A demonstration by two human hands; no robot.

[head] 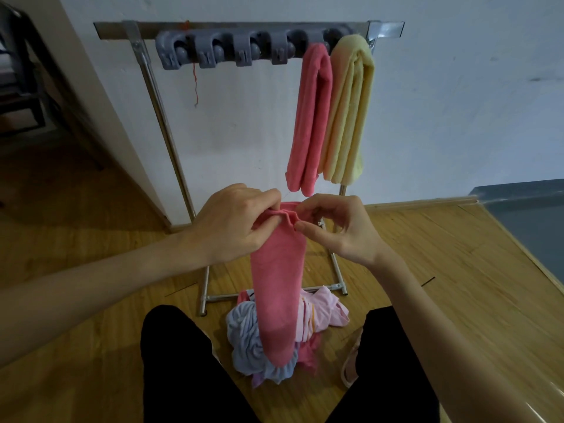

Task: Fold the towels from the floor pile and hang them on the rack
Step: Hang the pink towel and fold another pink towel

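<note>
Pink towel [277,279], folded narrow, hangs from both hands in front of the rack [171,138]; no writing is readable anywhere. The left hand [235,222] pinches its bunched top edge, and the right hand [341,227] nips the same edge between thumb and forefinger. Its lower end hides part of the floor pile [265,340]. A hung pink towel [309,117] and a yellow towel [348,111] drape the rail's right end.

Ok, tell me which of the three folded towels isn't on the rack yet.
The pink towel pinched by both hands; the other pink towel and the yellow towel already hang from the rack.
</note>
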